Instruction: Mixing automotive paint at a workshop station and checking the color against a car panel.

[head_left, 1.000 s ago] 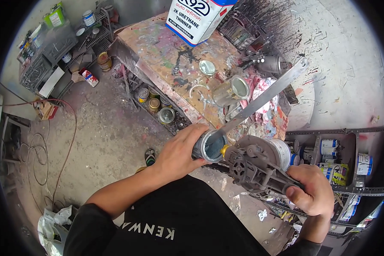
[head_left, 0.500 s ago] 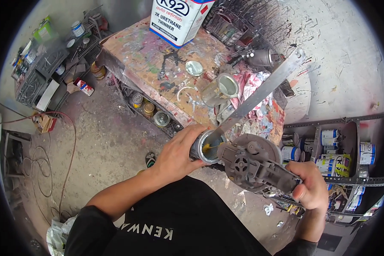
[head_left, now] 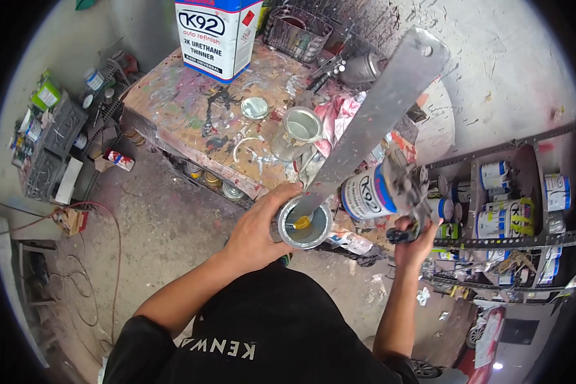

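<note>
My left hand [head_left: 256, 230] is closed around a small silver can [head_left: 325, 225], with some yellow paint [head_left: 301, 222] inside. A long flat steel strip [head_left: 377, 109] stands slanting out of that can. My right hand [head_left: 413, 240] grips the grimy dark handle of a lid fitting [head_left: 408, 189] on a white-and-blue paint can [head_left: 363, 195], held tilted just right of the silver can. On the paint-stained bench [head_left: 185, 109] beyond my hands are an empty-looking tin [head_left: 288, 144], a round pale lid [head_left: 255, 107] and a pink-stained rag [head_left: 339, 118].
A large white-and-blue thinner tin [head_left: 214, 38], wire basket [head_left: 301, 35] and spray gun [head_left: 358, 70] stand at the bench's back. Shelves of cans [head_left: 493, 217] line the right. A rack with cans [head_left: 57, 153] stands left, and a red hose [head_left: 112, 275] lies on the floor.
My right hand has moved left and upward, lifting and turning the lidded can away from the silver can so its label now shows. My left hand still holds the silver can, where yellow paint now shows.
</note>
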Available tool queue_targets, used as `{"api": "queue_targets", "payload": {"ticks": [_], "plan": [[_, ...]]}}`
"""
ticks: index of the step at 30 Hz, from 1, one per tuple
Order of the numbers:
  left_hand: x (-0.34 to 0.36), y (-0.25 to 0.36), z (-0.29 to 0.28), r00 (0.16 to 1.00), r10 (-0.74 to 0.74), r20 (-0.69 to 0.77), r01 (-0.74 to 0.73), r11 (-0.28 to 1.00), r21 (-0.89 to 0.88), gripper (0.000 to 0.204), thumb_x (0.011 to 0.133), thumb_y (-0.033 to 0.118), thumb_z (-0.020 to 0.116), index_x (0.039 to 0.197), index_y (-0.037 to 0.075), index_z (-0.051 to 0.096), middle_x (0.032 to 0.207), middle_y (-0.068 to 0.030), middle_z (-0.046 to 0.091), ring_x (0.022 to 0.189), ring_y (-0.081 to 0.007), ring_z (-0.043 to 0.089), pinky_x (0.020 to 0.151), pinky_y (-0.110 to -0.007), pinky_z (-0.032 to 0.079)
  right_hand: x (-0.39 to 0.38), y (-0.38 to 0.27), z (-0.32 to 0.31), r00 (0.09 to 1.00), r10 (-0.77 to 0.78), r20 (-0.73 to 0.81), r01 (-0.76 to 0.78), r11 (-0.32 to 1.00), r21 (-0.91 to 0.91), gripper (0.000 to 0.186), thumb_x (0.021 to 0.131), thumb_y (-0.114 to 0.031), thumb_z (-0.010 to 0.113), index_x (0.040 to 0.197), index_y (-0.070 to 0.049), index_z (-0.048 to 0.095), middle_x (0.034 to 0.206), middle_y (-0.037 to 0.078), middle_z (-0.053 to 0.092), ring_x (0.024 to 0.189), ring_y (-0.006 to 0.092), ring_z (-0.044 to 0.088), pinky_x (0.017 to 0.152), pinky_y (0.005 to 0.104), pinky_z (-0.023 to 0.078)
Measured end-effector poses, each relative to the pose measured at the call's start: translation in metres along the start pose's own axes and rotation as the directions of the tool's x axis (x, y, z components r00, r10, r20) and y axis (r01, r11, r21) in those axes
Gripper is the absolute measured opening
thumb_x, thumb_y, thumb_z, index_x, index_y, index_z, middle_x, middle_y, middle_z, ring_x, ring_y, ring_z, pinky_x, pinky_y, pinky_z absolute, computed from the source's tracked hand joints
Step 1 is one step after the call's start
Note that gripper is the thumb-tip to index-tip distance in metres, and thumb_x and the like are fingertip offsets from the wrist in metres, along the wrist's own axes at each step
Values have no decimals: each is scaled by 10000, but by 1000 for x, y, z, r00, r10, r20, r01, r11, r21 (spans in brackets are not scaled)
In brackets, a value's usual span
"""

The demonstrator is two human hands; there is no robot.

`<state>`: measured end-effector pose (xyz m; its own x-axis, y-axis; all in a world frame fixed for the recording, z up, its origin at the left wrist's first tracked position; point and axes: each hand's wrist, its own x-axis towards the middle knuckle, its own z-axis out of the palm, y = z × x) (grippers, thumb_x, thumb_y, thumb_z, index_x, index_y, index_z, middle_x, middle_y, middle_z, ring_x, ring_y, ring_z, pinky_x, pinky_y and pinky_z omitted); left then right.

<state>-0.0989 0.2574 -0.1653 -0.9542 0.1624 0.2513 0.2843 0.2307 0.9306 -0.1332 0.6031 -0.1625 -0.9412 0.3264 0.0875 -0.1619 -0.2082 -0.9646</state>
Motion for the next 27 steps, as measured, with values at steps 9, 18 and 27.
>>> {"api": "queue_targets", "payload": {"ticks": [9, 18, 27], "plan": [[-6, -6, 0, 970, 110, 215, -139, 982, 124, 813, 735, 171, 846, 1435, 84, 442, 1456, -178, 514, 1350, -383, 498, 1112, -441, 425, -49, -73, 121, 796, -13, 605, 389, 777, -495, 406, 927, -176, 693, 1274, 22, 617, 1092, 49, 626, 853, 138, 548, 767, 290, 471], [-16, -2, -3, 991, -71, 111, 63, 995, 75, 790, 725, 179, 859, 1398, 101, 453, 1387, -140, 560, 1299, -369, 534, 1069, -453, 451, -42, -78, 161, 375, 41, 926, 723, 612, -320, 150, 828, -68, 776, 975, -34, 771, 894, 137, 739, 772, 274, 714, 686, 349, 566], [-26, -15, -8, 1000, -19, 22, 15, 989, 149, 819, 727, 181, 857, 1420, 85, 432, 1414, -168, 537, 1332, -389, 504, 1109, -458, 427, -41, -83, 167, 298, 131, 946, 742, 591, -315, 186, 822, -103, 786, 996, -39, 773, 881, 117, 744, 786, 267, 725, 690, 354, 583]]}}
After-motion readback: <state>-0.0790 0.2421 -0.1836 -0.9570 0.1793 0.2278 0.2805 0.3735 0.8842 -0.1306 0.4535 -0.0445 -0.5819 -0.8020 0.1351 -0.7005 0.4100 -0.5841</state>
